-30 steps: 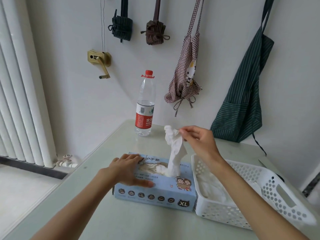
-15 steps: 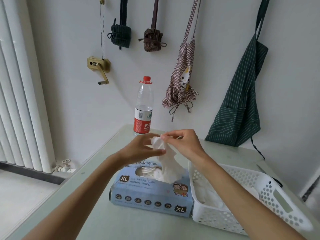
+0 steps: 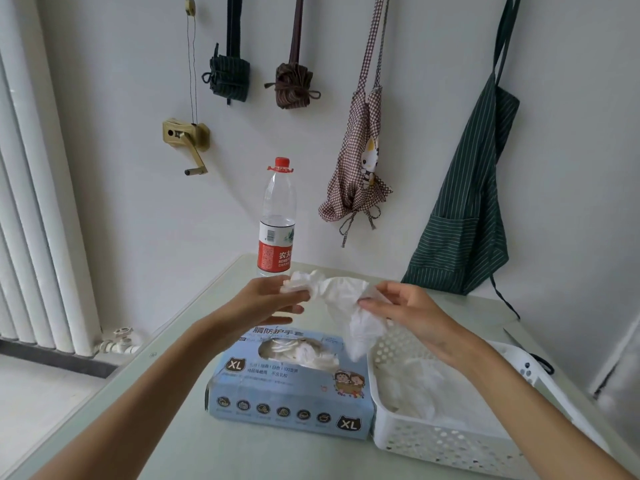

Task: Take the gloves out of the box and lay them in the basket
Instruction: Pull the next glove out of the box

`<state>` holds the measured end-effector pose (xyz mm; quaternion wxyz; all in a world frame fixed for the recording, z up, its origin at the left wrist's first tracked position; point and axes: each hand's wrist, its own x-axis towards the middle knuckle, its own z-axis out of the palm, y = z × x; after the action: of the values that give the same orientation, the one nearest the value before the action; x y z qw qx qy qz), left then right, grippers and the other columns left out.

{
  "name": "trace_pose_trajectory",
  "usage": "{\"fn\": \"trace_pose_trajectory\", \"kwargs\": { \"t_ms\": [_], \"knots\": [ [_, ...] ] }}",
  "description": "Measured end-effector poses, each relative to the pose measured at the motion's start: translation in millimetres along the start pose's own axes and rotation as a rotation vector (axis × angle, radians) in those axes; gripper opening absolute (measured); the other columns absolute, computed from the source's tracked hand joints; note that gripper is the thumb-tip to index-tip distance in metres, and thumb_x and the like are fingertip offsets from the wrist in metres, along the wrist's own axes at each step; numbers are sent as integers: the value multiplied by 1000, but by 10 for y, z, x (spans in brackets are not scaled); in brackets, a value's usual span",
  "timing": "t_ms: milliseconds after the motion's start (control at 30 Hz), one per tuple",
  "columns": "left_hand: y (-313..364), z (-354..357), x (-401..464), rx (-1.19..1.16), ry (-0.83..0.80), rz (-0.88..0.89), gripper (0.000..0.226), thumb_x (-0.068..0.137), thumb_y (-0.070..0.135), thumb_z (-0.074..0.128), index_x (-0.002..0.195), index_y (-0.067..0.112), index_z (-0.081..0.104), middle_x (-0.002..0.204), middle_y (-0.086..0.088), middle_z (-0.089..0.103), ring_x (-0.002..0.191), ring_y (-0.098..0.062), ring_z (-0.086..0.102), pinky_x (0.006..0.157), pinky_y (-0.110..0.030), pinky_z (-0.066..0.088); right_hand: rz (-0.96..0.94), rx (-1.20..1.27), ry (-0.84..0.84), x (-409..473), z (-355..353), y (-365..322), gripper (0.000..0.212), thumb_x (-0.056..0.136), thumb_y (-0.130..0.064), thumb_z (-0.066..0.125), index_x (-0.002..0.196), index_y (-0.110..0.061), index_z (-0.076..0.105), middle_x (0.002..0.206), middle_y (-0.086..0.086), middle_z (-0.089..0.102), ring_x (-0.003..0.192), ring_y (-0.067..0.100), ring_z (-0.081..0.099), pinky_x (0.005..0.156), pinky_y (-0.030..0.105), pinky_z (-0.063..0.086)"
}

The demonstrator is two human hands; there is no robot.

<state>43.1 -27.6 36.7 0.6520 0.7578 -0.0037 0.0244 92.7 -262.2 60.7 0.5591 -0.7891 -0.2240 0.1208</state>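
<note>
Two hands of yours are up over the table (image 3: pixel 194 441), with one white glove (image 3: pixel 341 299) stretched between them. Biggest thing on the pale green top is the white perforated basket (image 3: pixel 433 441) at the right, its left wall touching the blue glove box (image 3: pixel 287 396). More white gloves (image 3: pixel 419 382) lie crumpled inside the basket, and others show through the oval opening in the box's top (image 3: pixel 298 353). A clear water bottle (image 3: pixel 277 216) with a red cap and red label stands upright near the wall, behind the box and well apart from it. Your left hand (image 3: pixel 266 303) pinches one bunched end of the glove between thumb and forefinger, the other fingers held out fairly straight. Your right hand (image 3: pixel 408 313) pinches the other end with thumb and fingertips — the remaining fingers loosely curled. The glove sags in the middle and its loose tail hangs down over the seam where box meets basket, touching neither that you can make out.
</note>
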Motion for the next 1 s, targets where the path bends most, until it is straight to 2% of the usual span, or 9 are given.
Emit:
{"fn": "trace_pose_trajectory", "kwargs": {
  "t_ms": [200,267,367,467,567,667,767,900,1000],
  "knots": [
    [59,63,121,178,223,104,26,96,17,51,121,15,58,121,-4,62,100,-12,60,82,-24,49,-11,-92,83,-84,-219,-35,14,80,-10,74,92,-14,70,78,-5,74,69,7,66,60,17,49],
    [153,195,118,198,103,248,38,91,34,53,128,23,52,126,6,56,107,-6,56,91,-25,47,-12,-136,69,-93,-233,-51,11,78,-13,76,88,-18,74,78,-4,72,69,6,63,59,17,47],
    [231,501,135,384,-257,237,67,77,45,63,138,27,40,128,16,48,117,0,48,95,-19,42,-4,-205,41,-130,-264,-85,18,71,-16,82,85,-24,73,91,2,73,81,8,63,69,18,48],
    [179,683,224,407,-209,293,37,82,22,71,117,15,62,110,0,68,99,-11,65,90,-27,53,5,-316,-13,-230,-379,-154,33,67,-11,85,94,-23,71,98,6,72,85,9,64,74,16,50],
    [131,753,275,355,-68,424,9,86,16,67,94,19,70,92,6,71,86,-8,67,84,-27,55,50,-304,-50,-383,-609,-199,37,70,-3,82,102,-17,70,93,4,74,77,9,67,67,19,54],
    [94,826,277,296,-85,421,10,90,15,62,94,16,71,92,4,73,87,-9,69,83,-27,56,56,-252,53,-512,-827,-189,16,79,-12,76,92,-20,73,87,-2,76,73,2,66,65,17,50],
    [66,939,264,277,-112,359,23,94,19,57,94,2,72,88,-14,72,79,-21,68,75,-33,54,53,-132,160,-613,-983,-135,13,81,-20,72,94,-18,72,90,-2,76,87,9,69,83,23,52],
    [93,1080,224,123,-149,263,24,94,19,56,89,2,72,80,-11,68,74,-15,60,71,-26,49,69,-177,87,-763,-881,-57,42,73,-44,69,109,-26,65,105,-11,71,97,4,67,87,24,53],
    [154,1155,192,19,-181,205,22,96,18,53,91,7,72,83,-3,71,78,-12,67,72,-21,55,-22,-376,33,-863,-691,77,65,66,-42,82,123,-41,51,118,-27,53,102,-5,57,82,14,49]
  ]
}}
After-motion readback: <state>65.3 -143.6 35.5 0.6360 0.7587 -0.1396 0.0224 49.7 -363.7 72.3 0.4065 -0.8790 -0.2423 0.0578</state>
